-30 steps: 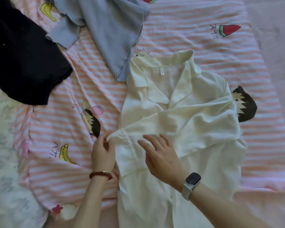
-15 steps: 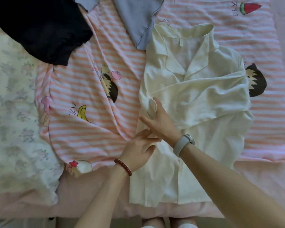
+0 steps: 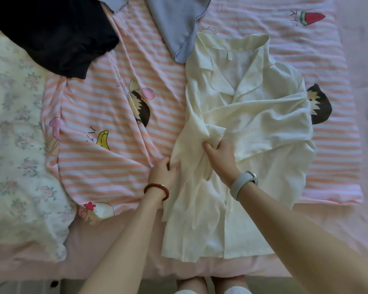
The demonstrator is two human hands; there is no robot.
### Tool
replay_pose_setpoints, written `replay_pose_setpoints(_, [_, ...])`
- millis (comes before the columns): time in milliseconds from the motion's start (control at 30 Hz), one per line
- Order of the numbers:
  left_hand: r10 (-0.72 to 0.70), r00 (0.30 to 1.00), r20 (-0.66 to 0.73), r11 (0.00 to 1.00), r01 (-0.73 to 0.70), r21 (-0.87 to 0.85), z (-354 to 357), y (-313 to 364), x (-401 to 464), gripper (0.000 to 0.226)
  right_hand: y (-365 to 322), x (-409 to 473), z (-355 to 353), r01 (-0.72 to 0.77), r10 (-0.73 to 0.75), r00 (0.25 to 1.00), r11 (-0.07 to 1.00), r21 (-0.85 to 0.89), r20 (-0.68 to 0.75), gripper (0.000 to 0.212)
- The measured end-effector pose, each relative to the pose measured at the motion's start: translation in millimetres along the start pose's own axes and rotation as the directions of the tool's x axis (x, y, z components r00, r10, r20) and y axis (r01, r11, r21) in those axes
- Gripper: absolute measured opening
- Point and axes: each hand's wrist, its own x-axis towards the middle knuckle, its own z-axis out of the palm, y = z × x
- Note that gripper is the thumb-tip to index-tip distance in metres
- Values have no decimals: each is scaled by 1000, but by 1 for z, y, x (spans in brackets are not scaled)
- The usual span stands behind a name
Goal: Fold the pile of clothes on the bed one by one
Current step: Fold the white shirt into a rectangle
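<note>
You are mid-fold on the cream collared blouse lying face-up on the pink striped bedsheet. Your left hand and right hand both pinch its left edge; next, carry it inward, flat.

Home bedrm: bed, cartoon sheet
</note>
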Motion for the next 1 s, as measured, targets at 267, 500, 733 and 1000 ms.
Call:
replay_pose_setpoints(267, [15, 891, -454, 981, -100, -165, -106, -9, -3, 15, -9, -18, 22, 126, -101, 914, 991, -36, 394, 35])
replay_pose_setpoints(500, [223, 841, -492, 974, -207, 87, -161, -5, -5, 21, -19, -23, 51, 339, -233, 919, 880, -334, 319, 53])
replay_pose_setpoints(733, [-158, 985, -65, 986, 162, 48, -149, -65, -10, 27, -1, -6, 83, 496, -190, 836, 663, -561, 515, 55])
replay_pose_setpoints(1000, [205, 930, -305, 978, -184, 97, -128, -62, -43, 26, -25, -42, 81, 346, -286, 921, 913, -215, 266, 32])
